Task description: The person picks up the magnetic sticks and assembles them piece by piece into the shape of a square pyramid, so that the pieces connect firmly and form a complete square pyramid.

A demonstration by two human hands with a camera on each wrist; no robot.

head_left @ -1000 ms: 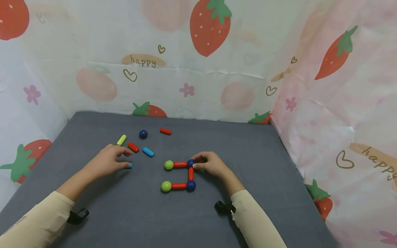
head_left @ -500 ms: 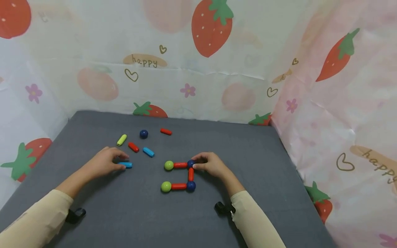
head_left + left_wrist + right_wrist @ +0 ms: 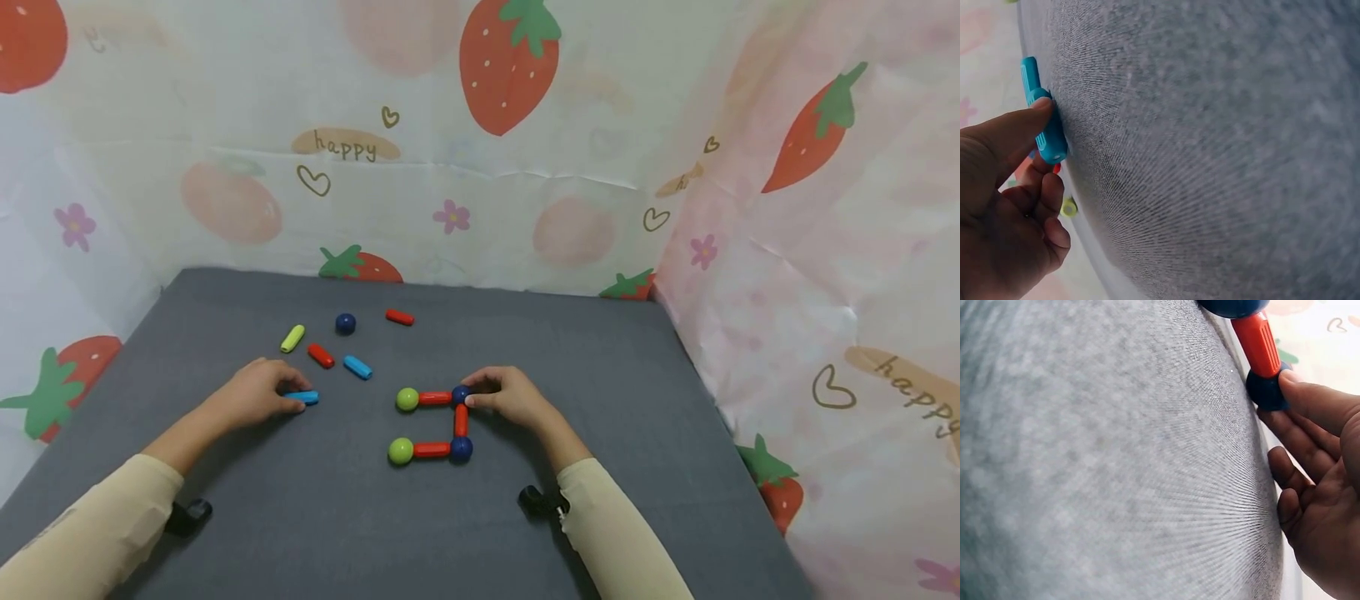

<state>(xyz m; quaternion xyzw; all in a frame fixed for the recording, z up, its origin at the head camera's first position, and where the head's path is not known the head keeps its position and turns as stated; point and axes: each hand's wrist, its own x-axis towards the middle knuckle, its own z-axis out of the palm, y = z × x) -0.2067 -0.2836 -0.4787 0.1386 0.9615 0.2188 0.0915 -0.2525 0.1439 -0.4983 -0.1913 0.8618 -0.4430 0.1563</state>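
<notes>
Beyond left hand (image 3: pixel 255 393), red stick (image 3: pixel 321 356), blue stick (image 3: pixel 357 367), navy ball (image 3: pixel 345 323)

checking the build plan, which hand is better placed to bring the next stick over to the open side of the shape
Left, probably. The left hand already pinches the blue stick on the mat, on the open side where the two green balls sit. The right hand is busy, its grip steadying the top blue ball.

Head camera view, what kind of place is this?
Probably a small makeshift play or recording corner: a grey table walled in by strawberry-print sheets, with toy rods and balls laid out between the two hands.
</notes>
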